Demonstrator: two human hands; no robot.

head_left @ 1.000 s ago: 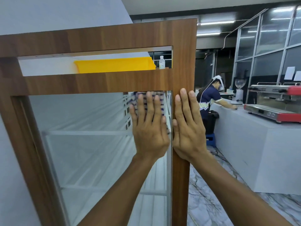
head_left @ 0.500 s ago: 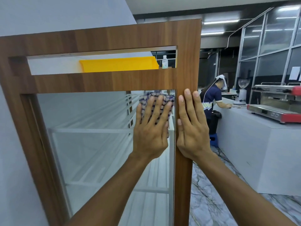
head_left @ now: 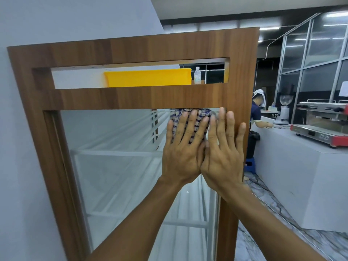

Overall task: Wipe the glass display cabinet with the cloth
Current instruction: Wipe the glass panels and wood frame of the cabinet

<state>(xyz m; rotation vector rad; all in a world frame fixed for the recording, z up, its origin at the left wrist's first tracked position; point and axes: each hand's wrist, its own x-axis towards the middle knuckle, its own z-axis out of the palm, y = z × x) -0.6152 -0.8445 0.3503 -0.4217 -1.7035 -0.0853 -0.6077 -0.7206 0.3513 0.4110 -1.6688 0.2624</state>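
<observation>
One glass display cabinet (head_left: 131,98), tall, in a brown wood-grain frame, is standing against a pale wall (head_left: 28,129); its glass pane (head_left: 116,176) is filling the frame below a wooden crossbar; white shelves (head_left: 116,153) are showing through the glass.

One cloth (head_left: 204,112), blue-and-white checked, is lying bunched against the upper right corner of the pane, just beneath the crossbar; fingers are covering most of it, and its top edge is peeking out above the fingertips.

The left hand (head_left: 183,147), fingers straight and slightly spread, is pressing the cloth flat against the glass.

The right hand (head_left: 224,155), fingers straight and spread, is holding nothing; it is resting flat just beside the left hand, thumb sides touching, and is spanning the pane's right edge and the frame's right post; whether its index finger is touching the cloth cannot be told.

Above the crossbar an open slot is running across the frame; one yellow tray (head_left: 148,78) is showing through it; one clear bottle (head_left: 197,75) with a white cap is standing upright just right of the tray.

To the right, a second person (head_left: 257,113) in a dark top is leaning over a white counter (head_left: 301,176); one coffee grinder (head_left: 283,110) is standing on it near that person; one red-and-steel espresso machine (head_left: 320,119) is sitting further right; one black bin (head_left: 252,142) and one blue stool (head_left: 249,164) are standing between cabinet and counter on a marbled floor (head_left: 263,232).
</observation>
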